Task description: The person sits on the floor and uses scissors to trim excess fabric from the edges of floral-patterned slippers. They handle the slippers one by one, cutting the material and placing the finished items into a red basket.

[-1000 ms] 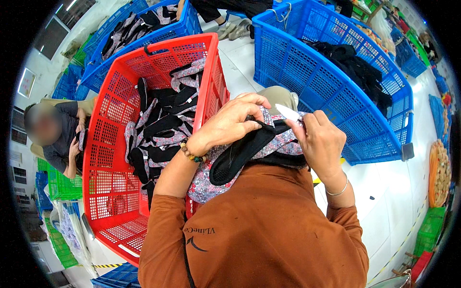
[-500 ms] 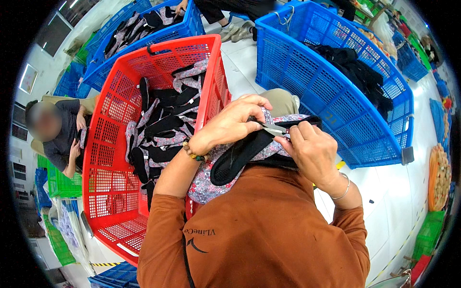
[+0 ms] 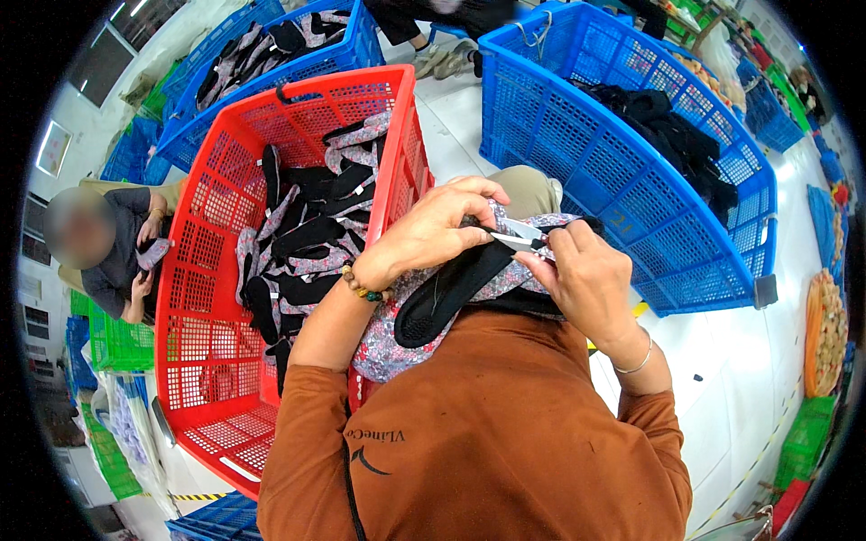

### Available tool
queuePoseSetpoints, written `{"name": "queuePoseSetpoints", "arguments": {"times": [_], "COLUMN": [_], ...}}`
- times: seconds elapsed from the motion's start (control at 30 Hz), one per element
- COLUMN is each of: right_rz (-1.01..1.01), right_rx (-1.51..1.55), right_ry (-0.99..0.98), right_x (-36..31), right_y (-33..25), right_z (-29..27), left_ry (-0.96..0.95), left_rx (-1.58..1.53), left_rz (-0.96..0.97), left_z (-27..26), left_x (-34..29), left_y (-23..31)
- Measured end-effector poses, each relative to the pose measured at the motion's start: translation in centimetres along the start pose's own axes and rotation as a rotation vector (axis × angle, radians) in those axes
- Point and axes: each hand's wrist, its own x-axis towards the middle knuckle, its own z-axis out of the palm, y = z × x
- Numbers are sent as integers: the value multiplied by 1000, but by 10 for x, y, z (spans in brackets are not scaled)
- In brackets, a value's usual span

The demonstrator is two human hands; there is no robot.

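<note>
My left hand (image 3: 431, 224) pinches the edge of a slipper (image 3: 451, 293) with a black sole and grey-pink floral fabric. The slipper lies across my lap, sole up, beside more floral fabric (image 3: 383, 347). In my right hand (image 3: 588, 270) is a pair of thread snips (image 3: 519, 236), gripped between thumb and fingers. Its silvery blades are spread apart and point at the slipper edge, close to my left fingertips. My fingers hide part of that edge. A loose thread trails over the black sole.
Left of me stands a red crate (image 3: 209, 298) piled with similar slippers (image 3: 311, 236). A blue crate (image 3: 622, 194) at the right holds black pieces (image 3: 654, 117). Behind the red one, another blue crate (image 3: 361, 41) contains slippers. A co-worker (image 3: 117, 234) sits at the far left, handling a slipper.
The snips' blades have spread wider, and my right hand has shifted slightly. My left hand stays in place. The co-worker's hands and slipper have moved.
</note>
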Motion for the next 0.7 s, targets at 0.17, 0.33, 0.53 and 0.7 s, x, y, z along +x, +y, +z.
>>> {"name": "queuePoseSetpoints", "arguments": {"times": [0.17, 0.33, 0.53, 0.7], "right_rz": [183, 133, 83, -98], "right_rx": [-172, 223, 602, 655], "right_ry": [8, 57, -65, -227], "right_x": [4, 2, 9, 20], "right_y": [26, 18, -6, -52], "right_z": [11, 18, 13, 40], "left_ry": [57, 93, 153, 165], "left_rx": [-60, -125, -153, -99], "left_rz": [-26, -61, -78, -183], "left_z": [-2, -6, -24, -25], "left_x": [-4, -4, -6, -6], "left_y": [-1, -3, -21, -31]}}
